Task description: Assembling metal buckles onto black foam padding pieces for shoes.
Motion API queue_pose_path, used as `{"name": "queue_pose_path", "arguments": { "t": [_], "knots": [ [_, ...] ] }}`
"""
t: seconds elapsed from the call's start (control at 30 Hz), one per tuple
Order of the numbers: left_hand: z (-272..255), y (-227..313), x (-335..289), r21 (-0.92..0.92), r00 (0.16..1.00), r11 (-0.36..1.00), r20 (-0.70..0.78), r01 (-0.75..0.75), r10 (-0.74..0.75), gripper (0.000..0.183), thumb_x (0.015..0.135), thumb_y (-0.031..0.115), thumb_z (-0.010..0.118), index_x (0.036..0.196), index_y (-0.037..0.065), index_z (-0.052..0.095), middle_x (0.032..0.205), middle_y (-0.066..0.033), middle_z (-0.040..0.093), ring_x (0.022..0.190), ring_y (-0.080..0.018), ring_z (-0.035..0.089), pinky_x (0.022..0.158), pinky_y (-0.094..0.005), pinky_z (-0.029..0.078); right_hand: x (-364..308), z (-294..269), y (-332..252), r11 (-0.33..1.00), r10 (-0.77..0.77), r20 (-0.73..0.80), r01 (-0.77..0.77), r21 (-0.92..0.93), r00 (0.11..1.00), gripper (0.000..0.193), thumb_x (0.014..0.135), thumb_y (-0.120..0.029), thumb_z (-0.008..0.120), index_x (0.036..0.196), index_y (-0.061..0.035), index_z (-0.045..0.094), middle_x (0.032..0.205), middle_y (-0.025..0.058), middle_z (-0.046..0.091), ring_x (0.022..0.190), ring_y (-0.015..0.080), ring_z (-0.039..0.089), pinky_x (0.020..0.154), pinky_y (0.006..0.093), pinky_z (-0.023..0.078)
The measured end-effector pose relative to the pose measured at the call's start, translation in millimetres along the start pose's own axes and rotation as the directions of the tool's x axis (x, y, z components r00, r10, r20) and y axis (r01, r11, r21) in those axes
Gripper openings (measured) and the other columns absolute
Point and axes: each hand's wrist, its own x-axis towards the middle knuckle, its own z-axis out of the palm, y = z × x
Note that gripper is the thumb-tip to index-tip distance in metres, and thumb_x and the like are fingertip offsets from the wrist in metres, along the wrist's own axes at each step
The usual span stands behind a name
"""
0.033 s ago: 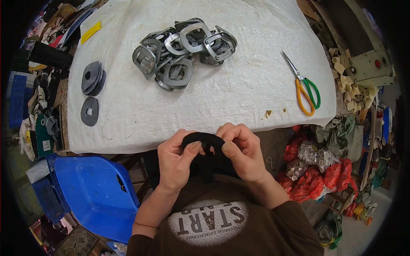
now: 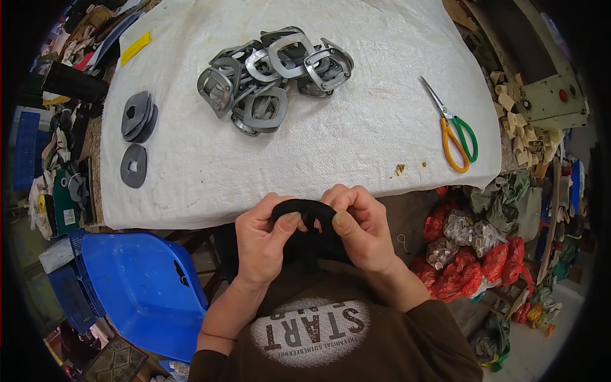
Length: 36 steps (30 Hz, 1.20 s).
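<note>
My left hand (image 2: 262, 237) and my right hand (image 2: 364, 232) are both closed on a black curved piece (image 2: 304, 205), just off the table's front edge. It arches upward between them and looks soft, perhaps ring-shaped; its lower part blends into dark cloth below. Each thumb presses on the piece from the near side, with the fingers behind it. Farther back on the table lies a heap of grey metal frames (image 2: 266, 108) with rounded square openings. To the left sit a small stack of flat grey rings (image 2: 135, 114) and one single grey ring (image 2: 133, 167).
A white woven sheet (image 2: 356, 146) covers the table. Scissors (image 2: 453, 134) with orange and green handles lie at the right, a yellow strip (image 2: 135, 49) at the far left. A blue plastic tub (image 2: 140, 286) stands below left; red plastic bags (image 2: 455, 277) are piled below right.
</note>
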Motion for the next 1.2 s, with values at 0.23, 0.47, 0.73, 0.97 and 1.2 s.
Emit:
{"name": "queue_pose_path", "arguments": {
  "t": [0.23,0.47,0.73,0.97,1.2],
  "knots": [
    [6,1,-4,-0.066,1.0,0.998,-0.017,-0.021,0.02,0.019,0.083,0.014,0.062,0.089,-0.004,0.06,0.074,-0.0035,0.056,0.067,-0.0085,0.051,0.061,-0.0202,0.04,1,11,-2,0.94,0.177,-0.006,-0.168,0.298,0.984,0.015,0.087,-0.016,0.055,0.084,-0.0041,0.047,0.082,0.0051,0.051,0.075,0.0113,0.046,0.069,0.0239,0.038],
    [2,6,-3,0.108,0.99,0.986,0.082,-0.127,0.119,0.018,0.083,0.012,0.061,0.09,-0.004,0.061,0.077,-0.0053,0.058,0.068,-0.0095,0.054,0.062,-0.0213,0.042,0,1,7,0.875,0.165,0.113,-0.198,0.443,0.98,0.016,0.086,-0.017,0.057,0.087,-0.0034,0.049,0.085,0.0077,0.054,0.075,0.0138,0.051,0.069,0.0258,0.041],
    [5,11,2,0.158,0.998,0.985,-0.006,-0.064,0.066,0.027,0.083,0.021,0.063,0.087,-0.006,0.06,0.073,-0.0072,0.057,0.066,-0.0137,0.057,0.061,-0.023,0.044,7,-4,-10,0.988,0.078,0.046,-0.084,0.128,0.996,0.012,0.09,-0.013,0.05,0.09,-0.0007,0.048,0.09,0.0093,0.054,0.08,0.0134,0.052,0.074,0.0272,0.042],
    [2,11,2,0.327,0.977,0.922,0.02,-0.206,0.211,0.016,0.079,0.013,0.065,0.088,-0.001,0.063,0.067,-0.0023,0.052,0.06,-0.0091,0.046,0.054,-0.0219,0.035,1,0,-6,0.988,0.142,-0.012,-0.141,0.063,0.99,0.013,0.088,-0.014,0.052,0.086,-0.003,0.046,0.088,0.0108,0.052,0.078,0.0154,0.049,0.073,0.0277,0.039],
    [4,9,2,0.391,0.951,0.871,0.042,-0.296,0.305,0.016,0.078,0.015,0.066,0.084,0.001,0.064,0.064,-0.002,0.052,0.056,-0.0097,0.043,0.051,-0.0223,0.033,-1,2,-7,0.896,0.317,-0.017,-0.293,0.334,0.948,0.014,0.084,-0.015,0.057,0.082,-0.0047,0.048,0.081,0.0068,0.05,0.076,0.0143,0.047,0.069,0.0266,0.036]
  ]
}}
